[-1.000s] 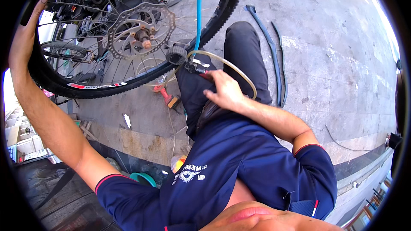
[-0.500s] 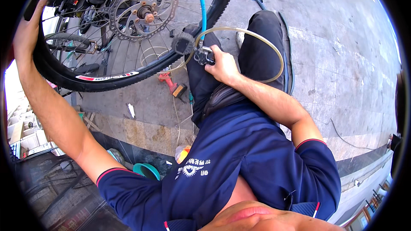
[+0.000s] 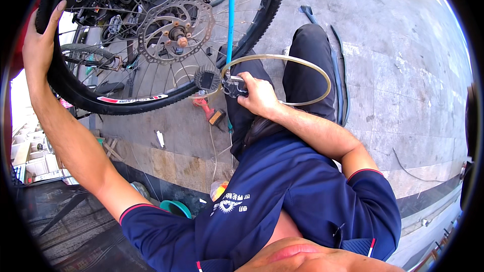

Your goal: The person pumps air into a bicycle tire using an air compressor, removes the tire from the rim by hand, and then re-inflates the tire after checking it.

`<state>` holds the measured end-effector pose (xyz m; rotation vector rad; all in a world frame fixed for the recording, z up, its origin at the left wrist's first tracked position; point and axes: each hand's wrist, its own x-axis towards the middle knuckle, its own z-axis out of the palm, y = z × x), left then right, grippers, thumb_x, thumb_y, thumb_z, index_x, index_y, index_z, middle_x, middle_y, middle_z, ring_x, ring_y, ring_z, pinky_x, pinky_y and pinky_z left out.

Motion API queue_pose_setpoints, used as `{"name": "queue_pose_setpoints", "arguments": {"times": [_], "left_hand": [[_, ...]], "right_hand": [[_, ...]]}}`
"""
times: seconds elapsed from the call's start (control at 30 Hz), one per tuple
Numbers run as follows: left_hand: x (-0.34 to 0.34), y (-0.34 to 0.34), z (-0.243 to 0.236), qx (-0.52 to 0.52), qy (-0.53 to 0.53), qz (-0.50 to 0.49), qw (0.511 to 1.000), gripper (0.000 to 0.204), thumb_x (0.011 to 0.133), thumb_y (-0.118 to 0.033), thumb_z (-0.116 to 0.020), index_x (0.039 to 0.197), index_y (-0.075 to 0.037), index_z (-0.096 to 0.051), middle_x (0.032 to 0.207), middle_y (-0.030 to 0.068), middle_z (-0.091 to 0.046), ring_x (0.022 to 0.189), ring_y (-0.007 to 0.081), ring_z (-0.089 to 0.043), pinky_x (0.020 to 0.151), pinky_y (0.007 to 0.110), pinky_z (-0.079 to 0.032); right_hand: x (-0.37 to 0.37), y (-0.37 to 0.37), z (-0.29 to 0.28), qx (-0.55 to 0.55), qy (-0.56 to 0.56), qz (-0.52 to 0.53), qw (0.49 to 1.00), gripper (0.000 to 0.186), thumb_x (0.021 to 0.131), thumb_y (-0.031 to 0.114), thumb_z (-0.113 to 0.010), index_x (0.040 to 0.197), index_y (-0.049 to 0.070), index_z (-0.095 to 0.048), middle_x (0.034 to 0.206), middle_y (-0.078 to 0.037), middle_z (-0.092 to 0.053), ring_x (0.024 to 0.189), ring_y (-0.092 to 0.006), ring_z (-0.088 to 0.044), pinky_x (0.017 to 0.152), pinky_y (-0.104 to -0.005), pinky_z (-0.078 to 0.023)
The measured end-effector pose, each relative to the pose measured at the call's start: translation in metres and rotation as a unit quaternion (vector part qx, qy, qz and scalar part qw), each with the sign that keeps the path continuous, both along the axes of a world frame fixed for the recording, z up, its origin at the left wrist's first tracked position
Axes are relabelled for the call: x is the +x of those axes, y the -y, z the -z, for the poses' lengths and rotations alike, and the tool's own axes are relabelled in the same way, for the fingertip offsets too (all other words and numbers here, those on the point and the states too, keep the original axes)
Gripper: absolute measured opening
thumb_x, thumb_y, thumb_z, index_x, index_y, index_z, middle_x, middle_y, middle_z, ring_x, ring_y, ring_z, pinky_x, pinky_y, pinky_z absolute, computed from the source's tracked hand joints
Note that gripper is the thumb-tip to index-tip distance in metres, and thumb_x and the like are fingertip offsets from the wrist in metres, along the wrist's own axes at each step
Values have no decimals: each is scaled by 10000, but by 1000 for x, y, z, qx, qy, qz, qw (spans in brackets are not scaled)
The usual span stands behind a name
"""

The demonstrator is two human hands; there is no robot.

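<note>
Left hand (image 3: 40, 45) wraps over the black tyre (image 3: 65, 90) of the bicycle wheel, fingers curled around the outer tread, index tip pointing up along the rim; palm pressed to the rubber, so the grip is closed on the tyre. Right hand (image 3: 259, 95) is clenched around a small dark inflator head (image 3: 234, 86) with a round pressure gauge (image 3: 207, 78) sticking out just beyond the knuckles, toward the wheel. From that grip a clear hose (image 3: 322, 78) loops away over the dark trouser knee (image 3: 312, 55) and comes back under the wrist. A blue hose (image 3: 231, 15) runs straight up from just above the right fist, across the spokes. The disc rotor (image 3: 174, 30) and hub sit between the two hands, nearer the right fist than the left, well apart from both. A red-handled tool (image 3: 209, 111) lies on the stone floor (image 3: 403, 70) just below the gauge. Hard to make out: where the inflator head meets the valve, hidden behind thumb and gauge. The top of the wheel is cut off by the frame edge, and the clutter behind the spokes is too tangled to sort
</note>
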<state>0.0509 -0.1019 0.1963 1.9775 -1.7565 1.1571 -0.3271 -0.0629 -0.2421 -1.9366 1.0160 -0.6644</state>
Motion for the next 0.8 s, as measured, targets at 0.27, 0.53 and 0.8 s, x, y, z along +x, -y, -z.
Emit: {"name": "queue_pose_setpoints", "arguments": {"times": [0.27, 0.53, 0.8], "left_hand": [[-16, -2, -4, 2, -93, 17, 995, 752, 977, -726, -558, 1422, -124, -627, 1176, 136, -715, 1124, 266, -664, 1024, 364, -467], [-30, -3, -10, 57, -133, 59, 988, 681, 990, -660, -604, 1367, -95, -650, 1181, 146, -722, 1106, 285, -671, 995, 377, -490], [-46, -6, -13, 64, -157, 66, 983, 804, 946, -683, -657, 1384, -10, -620, 1104, 167, -726, 1038, 260, -678, 960, 357, -497]], "right_hand": [[-2, 3, -1, -8, -10, -16, 1000, 490, 774, 194, -775, 1189, 58, -554, 984, -223, -731, 942, -440, -709, 826, -535, -555], [-1, 2, 5, -16, 15, -10, 1000, 524, 767, 182, -771, 1235, 55, -572, 973, -215, -737, 924, -427, -717, 826, -518, -558], [-1, 3, 7, -24, 31, -7, 999, 524, 769, 181, -745, 1248, 53, -577, 977, -230, -738, 935, -439, -713, 839, -526, -557]]}}
